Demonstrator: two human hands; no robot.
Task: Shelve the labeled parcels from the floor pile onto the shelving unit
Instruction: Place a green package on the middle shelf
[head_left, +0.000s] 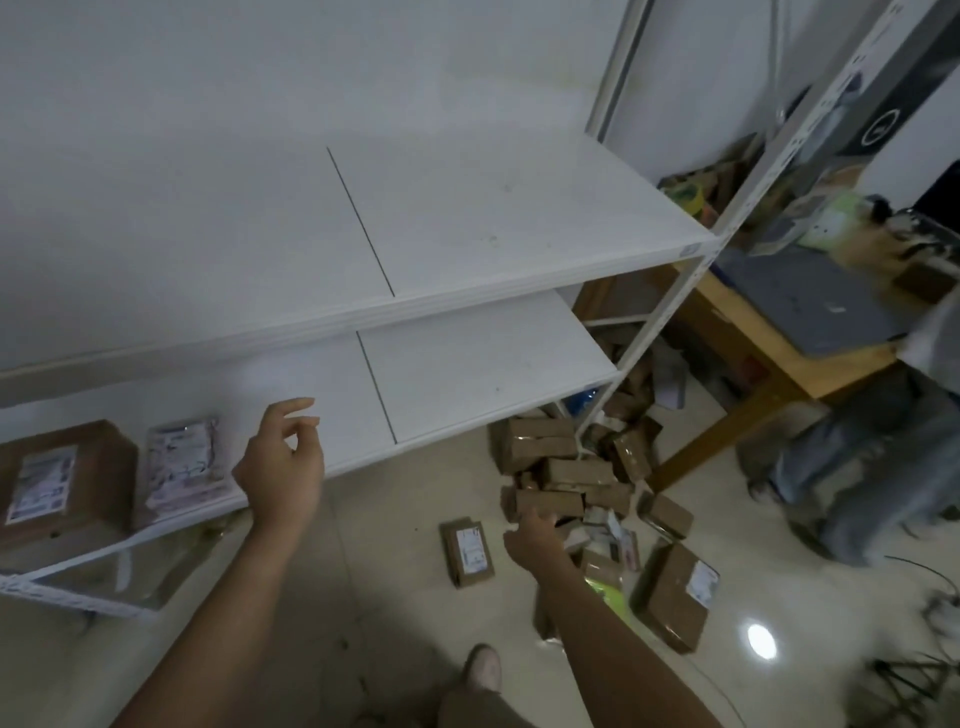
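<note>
I am watching the person stand in front of the white shelving unit (467, 234), with both arms held out toward it. The left hand (283, 467) is hovering just in front of the lower shelf's front edge. Its fingers are loosely curled, thumb and forefinger are near each other, and it is holding nothing. On that lower shelf, off to the left, a brown labeled box (62, 483) is lying flat. A pale plastic mailer (182, 467) is sitting just beside it on the right, though I cannot tell whether the two are touching.

The right hand (535, 538) is pointing down at the floor pile (566, 467), a heap of brown parcels lying by the unit's right-hand post. Its fingertips are overlapping the near edge of the front brown parcel (550, 503). Blur is hiding the fingers, so I cannot tell whether the hand is gripping that parcel or only touching it.

A small labeled box (467, 552) is lying alone on the tiled floor, just left of the right hand. A larger brown box (672, 597) with a white label is lying on the pile's right side, near a yellow-green packet (605, 584). A wooden table (769, 374) is standing behind the pile, and another person's legs in blue jeans (857, 467) are showing beside it
</note>
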